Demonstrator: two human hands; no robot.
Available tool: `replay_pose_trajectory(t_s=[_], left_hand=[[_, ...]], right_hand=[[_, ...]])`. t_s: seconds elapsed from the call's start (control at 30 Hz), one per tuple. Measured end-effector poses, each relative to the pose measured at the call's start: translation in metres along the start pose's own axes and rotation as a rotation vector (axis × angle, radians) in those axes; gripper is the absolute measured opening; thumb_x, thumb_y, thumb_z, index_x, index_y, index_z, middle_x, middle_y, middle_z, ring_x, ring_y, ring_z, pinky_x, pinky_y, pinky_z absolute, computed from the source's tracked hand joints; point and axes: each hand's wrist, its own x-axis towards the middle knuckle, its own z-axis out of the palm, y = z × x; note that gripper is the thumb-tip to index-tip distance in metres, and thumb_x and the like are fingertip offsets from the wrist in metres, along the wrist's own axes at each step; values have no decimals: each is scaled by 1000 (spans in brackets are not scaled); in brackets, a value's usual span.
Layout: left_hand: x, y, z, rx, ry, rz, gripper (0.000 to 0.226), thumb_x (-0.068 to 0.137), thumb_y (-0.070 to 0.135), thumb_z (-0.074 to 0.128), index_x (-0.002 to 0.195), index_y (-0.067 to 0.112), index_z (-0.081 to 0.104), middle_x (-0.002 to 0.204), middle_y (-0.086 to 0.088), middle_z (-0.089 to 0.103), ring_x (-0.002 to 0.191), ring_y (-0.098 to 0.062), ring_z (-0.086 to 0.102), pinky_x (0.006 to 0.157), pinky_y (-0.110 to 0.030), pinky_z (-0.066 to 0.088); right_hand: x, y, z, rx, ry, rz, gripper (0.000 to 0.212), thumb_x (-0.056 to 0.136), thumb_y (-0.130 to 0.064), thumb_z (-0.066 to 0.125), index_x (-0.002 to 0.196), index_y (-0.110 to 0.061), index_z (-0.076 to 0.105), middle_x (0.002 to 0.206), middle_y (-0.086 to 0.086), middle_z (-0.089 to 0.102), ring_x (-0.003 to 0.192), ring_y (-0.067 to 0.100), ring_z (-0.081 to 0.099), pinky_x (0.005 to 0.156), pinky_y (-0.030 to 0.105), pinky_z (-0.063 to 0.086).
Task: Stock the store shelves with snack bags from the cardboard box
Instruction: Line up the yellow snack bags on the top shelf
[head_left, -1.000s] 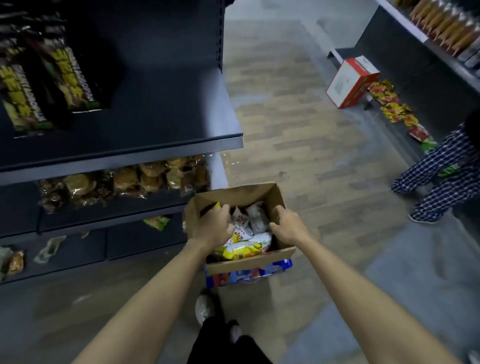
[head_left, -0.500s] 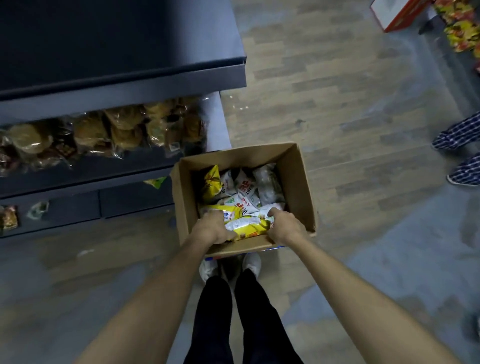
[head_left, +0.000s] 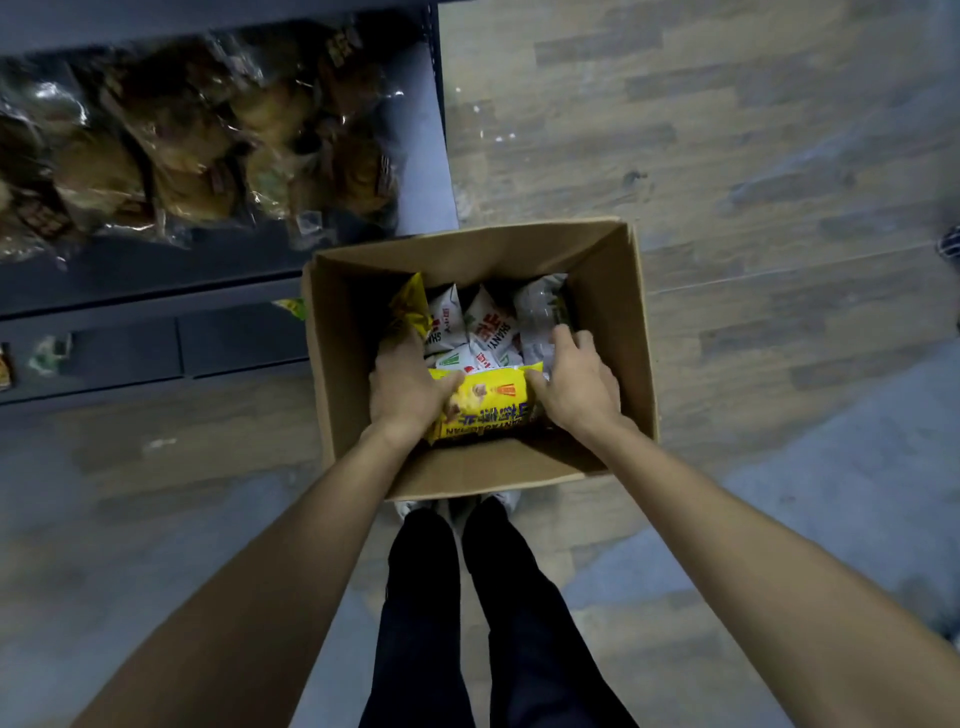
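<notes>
An open cardboard box (head_left: 613, 291) stands on the floor in front of my feet, holding several snack bags. A yellow snack bag (head_left: 488, 402) lies near the box's front wall. My left hand (head_left: 402, 387) grips its left end and my right hand (head_left: 576, 384) grips its right end, both inside the box. Behind it lie white snack bags (head_left: 485, 330) with red print and another yellow bag (head_left: 410, 306) at the back left. The dark shelf (head_left: 415, 156) stands to the left of the box.
Several clear bags of brown baked goods (head_left: 208, 140) fill the shelf at upper left. A lower shelf level (head_left: 156, 348) holds a few small packets. Wood-pattern floor (head_left: 727, 130) stretches right of the box. My dark-trousered legs (head_left: 467, 597) stand just behind the box.
My head has tilted down and closer, so the box looms larger. Both hands have closed round the ends of the yellow bag inside the box.
</notes>
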Motion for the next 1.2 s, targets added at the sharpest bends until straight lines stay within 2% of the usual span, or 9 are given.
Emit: replay_pose_trajectory(t_s=[0.1,0.2,0.33,0.4,0.47,0.67,0.77,0.97,1.2], left_hand=[[9,-1,10,-92,103,-12,47,76,43,76,98,8,55,104,-13,61,97,-32,58,78,-38,46],[16,-4,18,-192,120,5,30,82,37,69,84,12,52,89,-9,60,86,-28,59,74,-35,43],[23,-8,19,-270,114,8,5,83,15,60,85,11,58,91,-10,63,88,-28,63,81,-34,47],[23,-9,16,-252,65,66,8,81,10,58,89,11,58,95,-9,62,91,-27,61,82,-34,48],[19,-7,11,-183,-32,176,23,76,8,60,98,14,57,104,-6,57,96,-27,57,82,-35,48],[-1,-4,13,285,-27,586,61,59,33,63,115,9,63,128,-19,48,122,-36,42,101,-46,39],[5,-9,24,397,-5,705,82,60,39,73,132,5,53,121,-15,56,114,-34,51,105,-45,35],[12,6,16,559,-132,463,92,81,37,70,152,36,12,121,-7,52,105,-30,55,68,-35,42],[11,10,-43,563,-93,356,88,82,48,67,149,36,12,120,-13,58,102,-39,61,71,-37,42]], right_hand=[[5,-3,8,68,57,-139,20,91,-19,60,110,-15,54,115,10,45,92,37,58,75,38,45],[9,-4,16,227,-118,-230,17,91,-15,59,105,-19,69,115,7,55,105,28,58,92,35,46],[4,-5,13,215,-282,-362,47,89,-39,65,133,-21,59,132,7,53,125,24,48,101,27,36],[4,-2,13,32,-372,-411,84,75,-57,73,147,-32,38,145,7,39,133,27,38,106,37,37],[6,-1,13,-137,-398,-401,103,66,-52,82,150,-40,24,148,7,27,132,30,36,103,45,42],[16,-7,19,28,-96,-280,82,62,-19,84,132,-20,42,139,12,23,125,36,34,101,44,43],[22,-5,21,214,-5,-255,85,58,-12,86,131,-19,43,137,11,28,121,37,46,105,42,42],[26,1,19,94,-62,-72,70,78,-28,79,135,-12,40,133,14,40,116,38,53,94,39,44],[8,-14,24,-13,-269,-199,45,83,-32,71,121,-15,56,120,14,61,113,34,57,89,36,47]])
